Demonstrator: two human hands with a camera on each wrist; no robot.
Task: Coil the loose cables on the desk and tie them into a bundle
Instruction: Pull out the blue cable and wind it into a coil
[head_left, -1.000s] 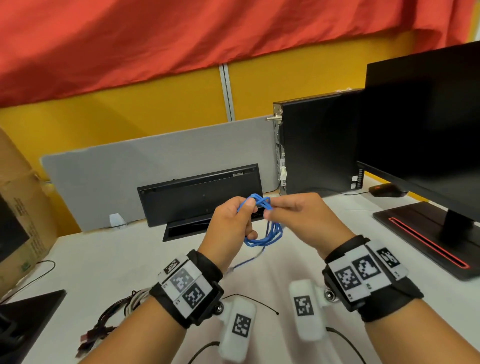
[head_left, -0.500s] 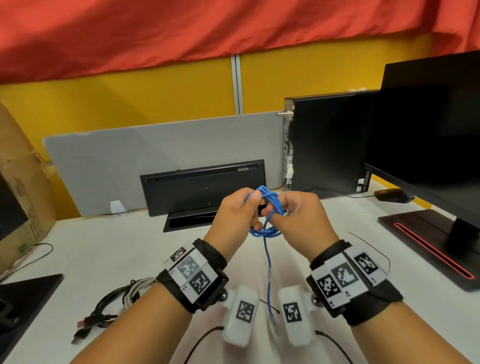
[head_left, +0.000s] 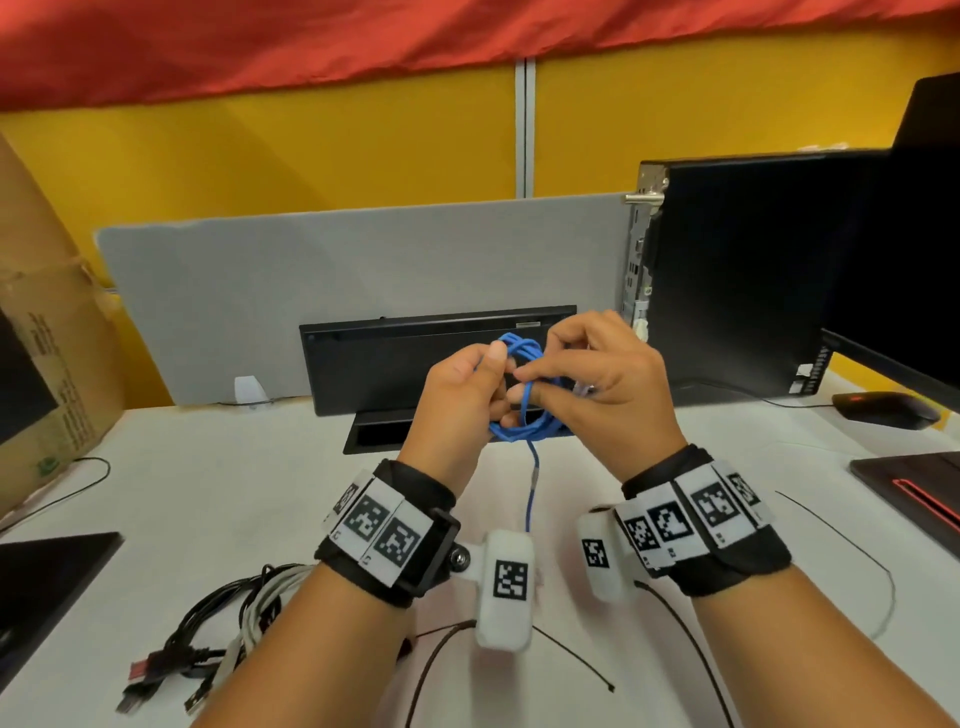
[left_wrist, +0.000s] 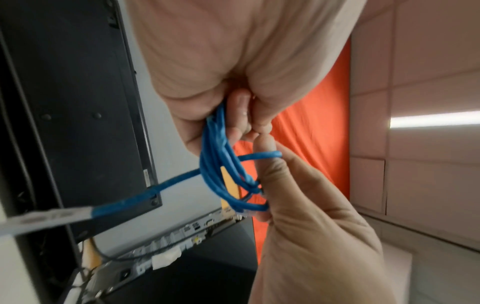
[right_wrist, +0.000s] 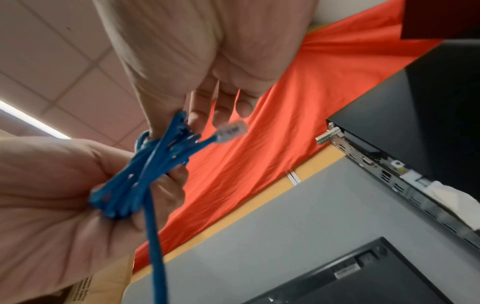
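Observation:
A blue network cable (head_left: 524, 426) is wound into a small coil held in the air between both hands. My left hand (head_left: 462, 395) grips one side of the coil (left_wrist: 215, 164), thumb on top. My right hand (head_left: 597, 379) pinches the other side, with a strand over its thumb (left_wrist: 267, 150). A clear plug (right_wrist: 231, 128) sticks out by the right fingers. One free tail (head_left: 531, 483) hangs down toward the desk (head_left: 234, 493).
A pile of black and white cables (head_left: 218, 639) lies at the front left of the desk. Thin black wires (head_left: 852, 545) lie on the right. A black keyboard (head_left: 415, 353) leans against the grey divider. A computer tower (head_left: 737, 270), mouse (head_left: 883, 408) and monitor stand are at the right.
Both hands have risen a little with the coil. The right hand has shifted from the coil's top to its right side, and the hanging tail is shorter.

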